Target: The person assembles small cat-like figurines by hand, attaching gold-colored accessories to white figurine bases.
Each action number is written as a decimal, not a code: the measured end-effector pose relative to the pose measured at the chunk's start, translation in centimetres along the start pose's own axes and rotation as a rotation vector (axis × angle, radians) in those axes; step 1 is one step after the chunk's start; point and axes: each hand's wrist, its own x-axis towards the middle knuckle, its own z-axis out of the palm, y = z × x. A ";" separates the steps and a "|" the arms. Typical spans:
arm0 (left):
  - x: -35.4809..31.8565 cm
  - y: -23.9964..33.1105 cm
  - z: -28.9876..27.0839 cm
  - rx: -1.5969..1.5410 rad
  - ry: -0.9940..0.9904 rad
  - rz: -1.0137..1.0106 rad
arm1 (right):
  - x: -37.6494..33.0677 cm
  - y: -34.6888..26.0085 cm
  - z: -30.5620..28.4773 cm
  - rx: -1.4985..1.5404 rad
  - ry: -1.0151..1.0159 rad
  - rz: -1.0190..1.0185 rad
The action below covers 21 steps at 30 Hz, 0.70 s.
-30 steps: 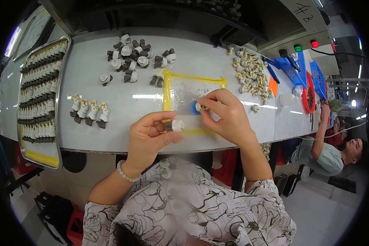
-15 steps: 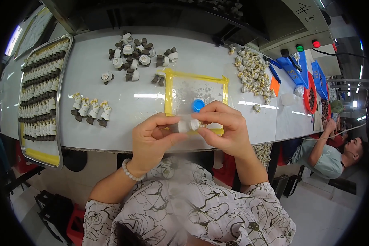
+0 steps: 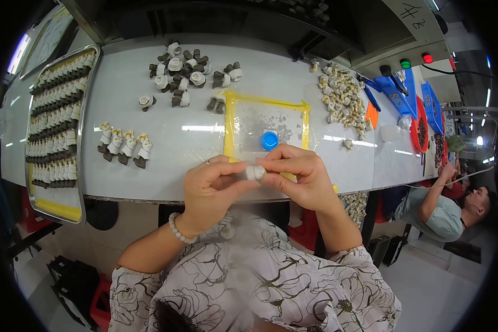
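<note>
Our left hand (image 3: 213, 187) and right hand (image 3: 297, 178) together pinch one white figurine (image 3: 255, 172) — held near the front of the worktop (image 3: 169, 180) — and beyond it we have a round blue cap (image 3: 269, 140), yellow tape (image 3: 229, 127) and loose figurine bodies (image 3: 197, 79)

Pretty clearly a factory-type assembly workshop. There's a long white workbench (image 3: 169, 180), a shiny metal tray (image 3: 81, 160) on the left packed with rows of white-and-dark-grey figurine pieces (image 3: 55, 141), loads of tiny white-and-yellow parts (image 3: 340, 97) heaped far right, a boxy grey metal machine (image 3: 415, 36) behind, and a co-worker in a pale green shirt (image 3: 440, 216) off right.
</note>
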 end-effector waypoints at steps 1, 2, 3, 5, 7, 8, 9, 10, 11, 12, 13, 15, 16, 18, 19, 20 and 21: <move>0.0 0.0 0.0 0.009 -0.010 -0.016 | 0.1 0.2 0.1 -0.003 -0.004 -0.016; -0.1 0.1 0.1 0.009 -0.012 -0.016 | 0.0 0.4 0.1 -0.007 -0.008 -0.032; -0.2 0.1 0.1 -0.026 -0.011 -0.032 | -0.1 0.6 0.1 -0.007 -0.006 -0.032; 0.0 0.3 0.2 -0.057 -0.014 -0.045 | -0.3 0.9 0.1 0.072 -0.023 0.020; 0.6 0.9 0.4 -0.129 -0.035 -0.131 | -0.5 1.1 0.2 0.122 0.009 0.016; 0.8 1.3 0.4 -0.127 -0.037 -0.130 | -0.7 1.2 0.2 0.171 0.039 0.014; 1.1 1.7 0.2 -0.208 -0.061 -0.248 | -0.8 0.9 0.0 0.173 0.042 0.012; 1.1 1.9 0.0 -0.288 -0.081 -0.366 | -0.8 0.4 -0.1 0.139 0.056 0.047; 1.0 1.9 -0.1 -0.284 -0.080 -0.367 | -0.8 0.0 -0.1 0.105 0.070 0.083; 0.9 1.7 -0.2 -0.254 -0.090 -0.347 | -0.7 -0.1 0.0 0.109 0.071 0.082; 0.8 1.6 -0.2 -0.226 -0.101 -0.326 | -0.8 -0.2 -0.1 0.100 0.070 0.067; 0.5 1.4 0.0 -0.204 -0.088 -0.306 | -0.7 0.0 0.0 0.093 0.070 0.053; 0.3 1.3 0.1 -0.182 -0.071 -0.284 | -0.7 0.2 0.2 0.092 0.078 0.035; 0.0 0.9 0.1 -0.201 -0.055 -0.267 | -0.8 0.6 0.4 0.092 0.082 0.016; 0.0 0.8 0.0 -0.219 -0.041 -0.246 | -0.7 0.8 0.5 0.093 0.068 0.025; 0.2 0.9 0.0 -0.215 -0.039 -0.244 | -0.5 0.9 0.5 0.094 0.053 0.033; 0.5 1.1 0.0 -0.219 -0.042 -0.280 | -0.4 0.8 0.5 0.097 0.051 0.028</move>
